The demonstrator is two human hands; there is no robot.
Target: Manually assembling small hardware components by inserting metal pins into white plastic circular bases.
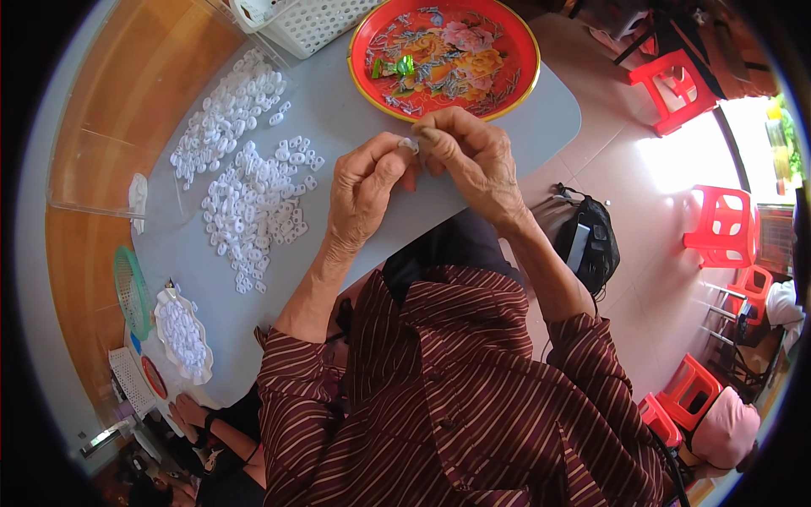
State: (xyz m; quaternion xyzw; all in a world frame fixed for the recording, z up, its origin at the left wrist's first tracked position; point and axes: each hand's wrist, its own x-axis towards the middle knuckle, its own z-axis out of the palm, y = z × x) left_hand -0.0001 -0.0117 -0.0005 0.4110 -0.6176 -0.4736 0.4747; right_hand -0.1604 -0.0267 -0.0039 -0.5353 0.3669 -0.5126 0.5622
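Observation:
My left hand (372, 182) pinches a small white plastic piece (409, 144) between thumb and fingertips, above the grey table just in front of the tray. Close against that piece, my right hand (469, 160) is closed in a pinch; whatever its fingertips hold is too small to make out. Right beyond both hands lies a round red tray (358, 68) with a yellow rim and a flower pattern. Many tiny grey metal pins or screws (498, 84) are scattered over it, along with a green wrapped packet (394, 67).
Two heaps of white plastic pieces (228, 110) (249, 203) cover the table's left side. A scalloped dish (183, 338) of white pieces, a green basket (131, 283) and another person's hand (190, 411) are at lower left. A white basket (317, 25) stands behind. Red stools (722, 226) stand right.

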